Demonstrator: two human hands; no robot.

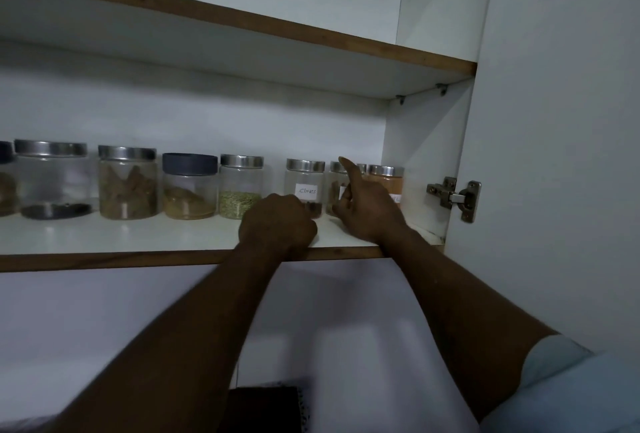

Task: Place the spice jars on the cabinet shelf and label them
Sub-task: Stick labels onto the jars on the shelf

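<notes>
Hands meet at the shelf front. The left hand rests curled like a fist below the jar marked "Cloves"; whether it holds anything I cannot tell. The right hand has its index finger raised straight and its thumb against the next jar, probably smoothing a label on. Left of both hands, four jars appear unlabelled.

You face a white cabinet filling the upper frame, its wood-edged upper shelf slanting from upper left down to the right, open door at right with a steel hinge, dim even light, pale wall at lower left
</notes>
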